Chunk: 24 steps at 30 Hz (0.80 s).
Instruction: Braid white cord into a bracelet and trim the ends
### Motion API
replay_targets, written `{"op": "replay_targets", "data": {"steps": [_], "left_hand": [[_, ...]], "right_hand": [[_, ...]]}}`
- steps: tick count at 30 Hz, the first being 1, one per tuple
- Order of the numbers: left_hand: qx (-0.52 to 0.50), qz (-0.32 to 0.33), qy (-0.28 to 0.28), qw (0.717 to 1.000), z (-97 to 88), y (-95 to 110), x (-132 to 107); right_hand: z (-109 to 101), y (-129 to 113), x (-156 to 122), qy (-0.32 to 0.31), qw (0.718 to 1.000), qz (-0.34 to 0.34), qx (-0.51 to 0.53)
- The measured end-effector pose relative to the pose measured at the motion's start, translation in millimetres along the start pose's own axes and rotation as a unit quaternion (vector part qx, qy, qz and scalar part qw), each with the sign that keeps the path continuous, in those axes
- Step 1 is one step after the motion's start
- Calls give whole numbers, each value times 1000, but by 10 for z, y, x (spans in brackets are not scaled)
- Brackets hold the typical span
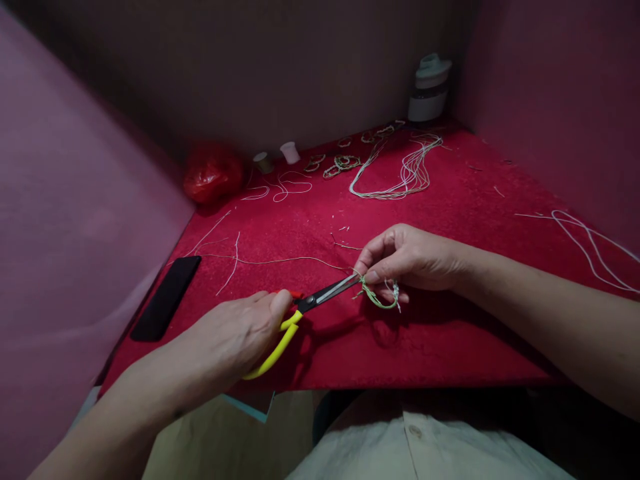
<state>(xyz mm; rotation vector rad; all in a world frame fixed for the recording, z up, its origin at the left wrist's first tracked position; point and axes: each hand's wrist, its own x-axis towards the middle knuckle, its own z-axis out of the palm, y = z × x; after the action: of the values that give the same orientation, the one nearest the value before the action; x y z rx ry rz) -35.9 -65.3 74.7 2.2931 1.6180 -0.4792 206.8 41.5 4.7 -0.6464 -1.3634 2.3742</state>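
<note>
My left hand (250, 327) is closed around the yellow handles of a pair of scissors (313, 301) with black blades. The blades point right, and their tips meet a knotted part of a green and white cord bracelet (381, 303). My right hand (395, 260) pinches this bracelet between thumb and fingers, and its loop hangs below them. From the pinch a thin loose thread (280, 261) runs left across the cloth. Part of the bracelet is hidden behind the right fingers.
On the red cloth (450, 333) lie a black phone (167, 298), cord offcuts, several finished-looking bracelets (343, 165) and a bundle of long cords (395, 190). A red plastic bag (213, 172), two small spools (289, 153) and a white lidded container (429, 90) stand along the back.
</note>
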Motion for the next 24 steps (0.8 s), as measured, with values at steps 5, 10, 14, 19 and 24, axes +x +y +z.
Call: {"op": "replay_targets", "data": {"steps": [5,10,14,19,24], "left_hand": [[-7,-15,-47,999,5,5,19],[9,2,-44,999,22,11,30],[17,20,-42,999,18,24,35],[1,14,-53,998,-8,27,60],[-5,18,-29,999,5,5,73]], "right_hand": [[0,8,6,-16,1000,0,-2],[-9,15,3,-31,999,4,-9],[-23,11,-1,-54,998,16,-13],[-43,2,-6,-77,997,19,-13],[-51,-2,-15,-82,996,27,-15]]}}
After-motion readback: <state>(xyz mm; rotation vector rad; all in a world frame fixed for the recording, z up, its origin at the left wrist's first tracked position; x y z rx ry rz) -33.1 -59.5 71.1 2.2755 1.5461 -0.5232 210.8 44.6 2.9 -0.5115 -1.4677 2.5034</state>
